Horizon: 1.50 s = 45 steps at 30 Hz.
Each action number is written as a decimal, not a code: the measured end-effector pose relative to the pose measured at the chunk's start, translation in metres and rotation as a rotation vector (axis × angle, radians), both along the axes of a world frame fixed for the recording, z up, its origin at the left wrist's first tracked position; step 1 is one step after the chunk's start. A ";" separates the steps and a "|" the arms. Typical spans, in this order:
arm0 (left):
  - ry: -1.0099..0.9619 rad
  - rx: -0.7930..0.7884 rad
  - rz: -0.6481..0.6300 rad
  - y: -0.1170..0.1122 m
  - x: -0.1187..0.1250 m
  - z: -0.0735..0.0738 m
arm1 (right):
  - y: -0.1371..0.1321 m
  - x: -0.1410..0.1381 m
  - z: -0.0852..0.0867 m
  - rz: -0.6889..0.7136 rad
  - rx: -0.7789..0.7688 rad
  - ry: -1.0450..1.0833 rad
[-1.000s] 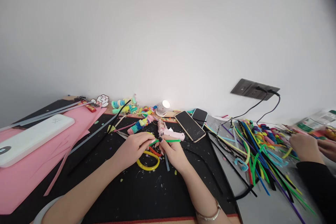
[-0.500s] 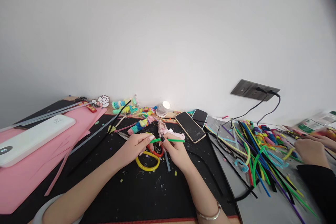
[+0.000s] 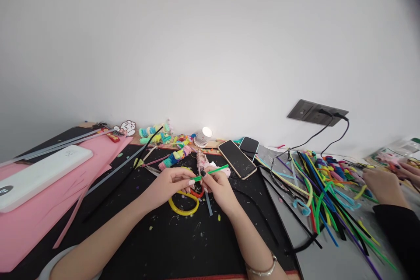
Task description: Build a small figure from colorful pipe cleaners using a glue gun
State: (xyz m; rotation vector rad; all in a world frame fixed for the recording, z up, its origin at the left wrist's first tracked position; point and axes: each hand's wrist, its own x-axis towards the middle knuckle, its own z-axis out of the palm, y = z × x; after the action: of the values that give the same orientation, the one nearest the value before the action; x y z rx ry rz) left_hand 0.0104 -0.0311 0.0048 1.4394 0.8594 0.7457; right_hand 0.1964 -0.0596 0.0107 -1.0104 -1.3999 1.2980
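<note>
My left hand [image 3: 170,185] and my right hand [image 3: 218,188] meet over the black mat [image 3: 183,245], both pinching a green pipe cleaner [image 3: 212,171] that slants up to the right. My left fingertips hold its left end; my right thumb and forefinger grip it near the middle. Under the hands lie a yellow ring [image 3: 183,204] and a red ring [image 3: 197,193]. A pink glue gun [image 3: 203,165] lies just behind my fingers.
Two phones [image 3: 236,157] lie behind the hands. A heap of coloured pipe cleaners [image 3: 323,192] covers the right side, where another person's hands [image 3: 383,186] work. Pink foam sheets [image 3: 39,210] and a white power bank [image 3: 39,174] sit left. A wall socket [image 3: 316,111] feeds cables.
The green pipe cleaner has tilted from level to slanting up at its right end. My hands have drawn slightly closer together. The other person's hands have shifted a little.
</note>
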 end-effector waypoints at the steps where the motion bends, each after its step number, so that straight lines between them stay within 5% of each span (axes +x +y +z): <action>1: -0.005 0.000 0.016 0.001 0.000 0.000 | 0.000 -0.001 0.001 -0.006 -0.005 0.007; 14: 0.040 0.052 0.094 0.003 -0.002 0.002 | 0.000 -0.001 -0.003 -0.110 0.013 -0.032; 29: 0.083 0.042 -0.035 -0.002 -0.001 0.000 | -0.003 -0.001 0.002 -0.105 0.133 -0.211; 45: 0.012 -0.061 0.056 -0.002 -0.002 0.010 | 0.000 0.000 0.000 -0.105 0.107 -0.007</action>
State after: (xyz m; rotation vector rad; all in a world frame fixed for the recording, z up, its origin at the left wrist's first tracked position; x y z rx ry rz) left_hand 0.0088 -0.0334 0.0152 1.3710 0.9275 0.7477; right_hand 0.1967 -0.0598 0.0108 -1.0032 -1.3882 1.1323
